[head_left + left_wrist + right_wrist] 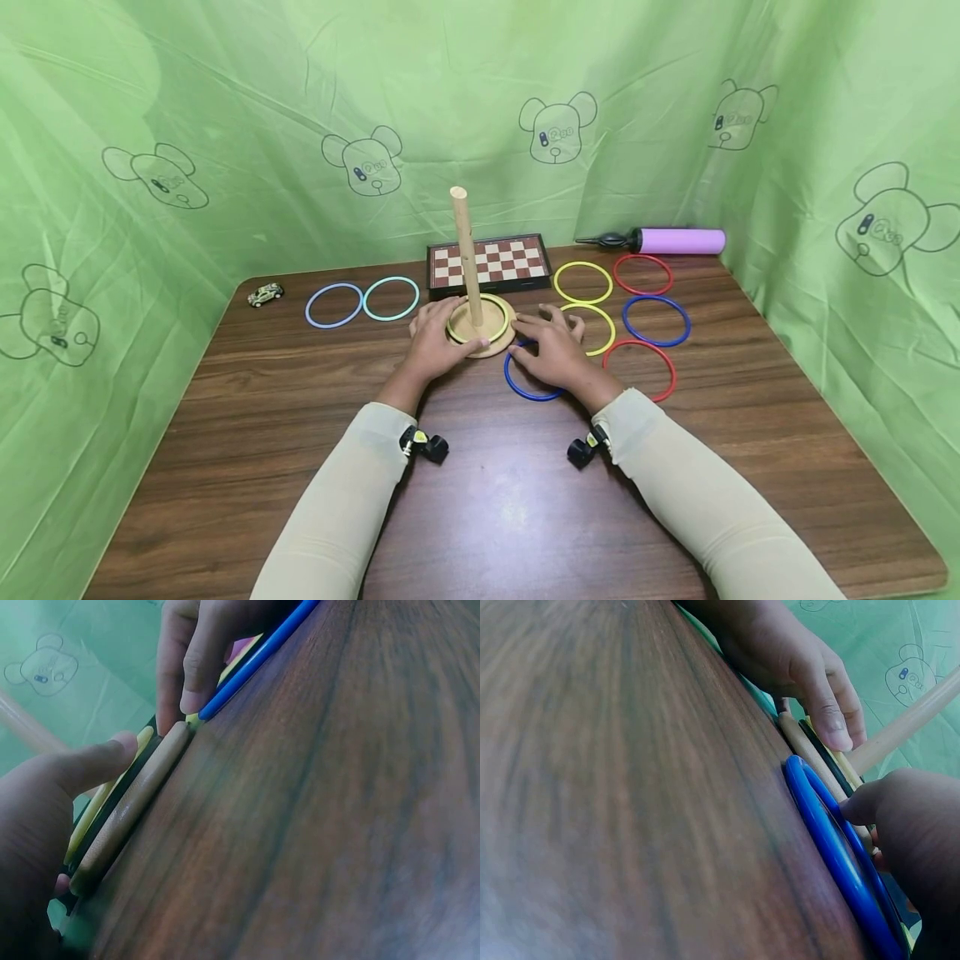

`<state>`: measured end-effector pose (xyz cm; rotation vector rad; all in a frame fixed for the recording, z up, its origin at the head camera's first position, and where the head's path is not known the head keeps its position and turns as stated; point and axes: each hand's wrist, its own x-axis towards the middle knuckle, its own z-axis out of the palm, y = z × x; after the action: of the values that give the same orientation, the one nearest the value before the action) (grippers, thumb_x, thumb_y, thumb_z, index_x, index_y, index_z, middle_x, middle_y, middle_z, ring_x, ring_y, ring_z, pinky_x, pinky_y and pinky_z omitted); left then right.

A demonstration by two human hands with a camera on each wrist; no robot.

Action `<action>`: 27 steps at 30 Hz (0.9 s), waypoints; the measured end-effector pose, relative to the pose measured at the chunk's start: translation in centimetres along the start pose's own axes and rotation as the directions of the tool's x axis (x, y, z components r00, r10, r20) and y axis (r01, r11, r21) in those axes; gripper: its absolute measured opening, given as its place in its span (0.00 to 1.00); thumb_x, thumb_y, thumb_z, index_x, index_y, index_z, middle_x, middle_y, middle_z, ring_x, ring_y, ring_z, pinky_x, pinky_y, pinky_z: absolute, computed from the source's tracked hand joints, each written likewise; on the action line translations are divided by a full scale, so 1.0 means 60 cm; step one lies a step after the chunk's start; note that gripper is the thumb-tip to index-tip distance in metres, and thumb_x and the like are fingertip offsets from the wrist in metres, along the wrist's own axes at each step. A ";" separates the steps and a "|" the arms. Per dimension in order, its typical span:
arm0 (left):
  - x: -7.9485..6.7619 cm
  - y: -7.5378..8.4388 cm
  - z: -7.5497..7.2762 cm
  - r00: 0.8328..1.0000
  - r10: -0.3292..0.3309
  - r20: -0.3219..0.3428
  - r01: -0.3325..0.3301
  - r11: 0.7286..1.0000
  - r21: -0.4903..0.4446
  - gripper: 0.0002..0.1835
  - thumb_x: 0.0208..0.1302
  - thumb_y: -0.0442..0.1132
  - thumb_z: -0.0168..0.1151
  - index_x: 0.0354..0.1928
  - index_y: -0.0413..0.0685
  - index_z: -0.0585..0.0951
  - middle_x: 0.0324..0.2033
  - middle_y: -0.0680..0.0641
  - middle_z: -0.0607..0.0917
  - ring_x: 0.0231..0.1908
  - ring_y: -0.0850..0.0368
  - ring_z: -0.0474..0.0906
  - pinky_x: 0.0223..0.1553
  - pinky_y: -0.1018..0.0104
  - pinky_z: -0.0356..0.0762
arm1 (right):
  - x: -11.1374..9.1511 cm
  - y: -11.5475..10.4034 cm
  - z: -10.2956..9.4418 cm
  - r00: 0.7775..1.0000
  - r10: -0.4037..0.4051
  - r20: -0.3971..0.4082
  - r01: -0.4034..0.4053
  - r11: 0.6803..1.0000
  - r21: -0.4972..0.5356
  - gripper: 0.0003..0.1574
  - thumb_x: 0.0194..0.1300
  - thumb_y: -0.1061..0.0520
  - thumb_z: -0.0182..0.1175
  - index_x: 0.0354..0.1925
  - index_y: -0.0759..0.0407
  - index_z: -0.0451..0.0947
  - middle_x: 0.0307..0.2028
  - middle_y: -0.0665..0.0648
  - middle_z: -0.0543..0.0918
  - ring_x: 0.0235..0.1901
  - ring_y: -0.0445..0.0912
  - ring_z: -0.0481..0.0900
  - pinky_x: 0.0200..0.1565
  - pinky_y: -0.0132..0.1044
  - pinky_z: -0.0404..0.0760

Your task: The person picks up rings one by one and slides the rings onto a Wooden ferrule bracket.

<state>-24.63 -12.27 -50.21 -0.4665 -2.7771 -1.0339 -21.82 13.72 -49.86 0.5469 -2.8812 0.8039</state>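
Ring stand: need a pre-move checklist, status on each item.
1. Peg standing on the base: ok.
2. Yellow ring around the peg: ok, it lies low, at the base.
3. Yellow ring flush with the base: cannot tell; a dark strip shows between them in the left wrist view.
4. Left hand gripping firmly: cannot tell; its thumb is at the yellow ring, but its other fingers are partly hidden.
5. Right hand clear of the nearest blue ring: not ok, it covers part of that ring in the head view.
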 end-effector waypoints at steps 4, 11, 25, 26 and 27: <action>0.001 0.000 0.000 1.000 0.004 -0.001 -0.004 1.000 -0.001 0.50 0.58 0.62 0.82 0.80 0.52 0.74 0.79 0.43 0.73 0.79 0.34 0.62 0.77 0.30 0.54 | 0.000 0.000 0.000 1.000 0.002 0.000 -0.002 1.000 -0.006 0.32 0.77 0.42 0.68 0.73 0.48 0.81 0.76 0.53 0.79 0.83 0.65 0.59 0.73 0.78 0.45; -0.001 0.003 -0.002 1.000 0.001 -0.002 -0.001 1.000 -0.014 0.50 0.58 0.60 0.83 0.79 0.52 0.74 0.80 0.42 0.73 0.79 0.34 0.61 0.77 0.29 0.53 | -0.001 -0.004 -0.002 1.000 -0.003 0.000 0.003 1.000 -0.024 0.32 0.76 0.42 0.68 0.73 0.49 0.82 0.76 0.54 0.80 0.83 0.63 0.60 0.73 0.79 0.46; -0.001 0.002 -0.002 1.000 -0.007 0.011 0.007 1.000 -0.001 0.51 0.58 0.62 0.83 0.80 0.53 0.73 0.80 0.42 0.71 0.80 0.34 0.61 0.77 0.29 0.53 | -0.002 -0.004 -0.003 1.000 0.000 0.002 0.000 1.000 -0.021 0.33 0.76 0.42 0.68 0.73 0.49 0.81 0.76 0.54 0.79 0.83 0.64 0.59 0.73 0.78 0.45; -0.001 0.002 -0.002 1.000 -0.008 0.011 0.008 1.000 -0.001 0.52 0.57 0.62 0.83 0.80 0.53 0.73 0.80 0.42 0.72 0.79 0.34 0.61 0.77 0.29 0.53 | -0.002 -0.004 -0.003 1.000 -0.001 0.002 0.001 1.000 -0.020 0.33 0.76 0.42 0.68 0.73 0.49 0.82 0.76 0.54 0.80 0.83 0.64 0.59 0.73 0.78 0.45; -0.001 0.002 -0.002 1.000 -0.009 0.011 0.009 1.000 0.000 0.52 0.57 0.61 0.83 0.80 0.53 0.73 0.80 0.42 0.72 0.80 0.34 0.61 0.77 0.29 0.53 | -0.002 -0.004 -0.002 1.000 -0.001 0.001 0.001 1.000 -0.020 0.33 0.76 0.42 0.68 0.73 0.49 0.82 0.76 0.54 0.80 0.83 0.64 0.59 0.73 0.78 0.45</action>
<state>-24.52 -12.27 -50.04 -0.4619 -2.7911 -1.0367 -21.65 13.63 -49.64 0.5471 -2.8858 0.7744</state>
